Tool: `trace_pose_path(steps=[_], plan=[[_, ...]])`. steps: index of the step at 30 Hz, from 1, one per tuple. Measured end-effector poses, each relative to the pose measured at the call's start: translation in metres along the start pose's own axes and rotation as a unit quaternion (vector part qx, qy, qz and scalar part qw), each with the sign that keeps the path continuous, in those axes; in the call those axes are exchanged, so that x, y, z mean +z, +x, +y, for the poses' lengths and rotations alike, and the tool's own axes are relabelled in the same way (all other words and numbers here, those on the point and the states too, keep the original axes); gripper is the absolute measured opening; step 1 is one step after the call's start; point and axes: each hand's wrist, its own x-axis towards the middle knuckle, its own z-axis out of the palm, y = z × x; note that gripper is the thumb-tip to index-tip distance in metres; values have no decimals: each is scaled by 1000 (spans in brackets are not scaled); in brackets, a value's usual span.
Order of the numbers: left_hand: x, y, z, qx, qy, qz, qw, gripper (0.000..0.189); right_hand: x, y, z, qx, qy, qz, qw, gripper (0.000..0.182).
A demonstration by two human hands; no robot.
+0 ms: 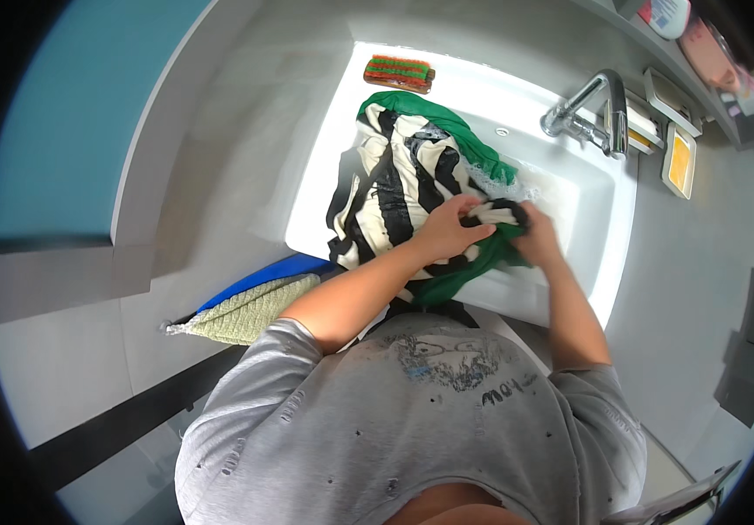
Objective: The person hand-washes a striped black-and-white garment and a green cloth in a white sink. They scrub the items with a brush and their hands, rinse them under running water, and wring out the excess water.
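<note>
A wet garment with black and cream stripes (395, 190) lies spread over the left part of a white sink (603, 216). Green cloth (439, 108) edges it along the back, and more green hangs at the front. My left hand (450, 226) grips a bunched fold of the striped fabric near the sink's middle. Across from it my right hand (538, 233), slightly blurred, holds the other end of the same fold. Soap suds (501, 184) float in the basin just behind my hands.
A chrome faucet (590, 111) rises at the back right. On the left rear rim sits a red and green striped scrub brush (400, 72). Wall soap dishes (679, 161) are at right, below a shelf of bottles. Towels (259, 308) hang left of the sink.
</note>
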Motion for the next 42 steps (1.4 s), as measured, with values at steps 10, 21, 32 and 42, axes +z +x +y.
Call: trace_pose_path(steps=[10, 21, 32, 42], plan=[[-107, 19, -30, 67, 537, 110, 834, 64, -70, -35, -1, 227, -332, 179, 898, 60], [-84, 8, 14, -174, 521, -72, 833, 42, 11, -19, 51, 189, -186, -251, 931, 48], [-104, 16, 22, -20, 555, 57, 830, 77, 25, 157, 88, 286, -223, 90, 928, 67], [-67, 7, -47, 79, 441, 185, 875, 82, 87, 110, -56, -180, 55, 107, 976, 17]])
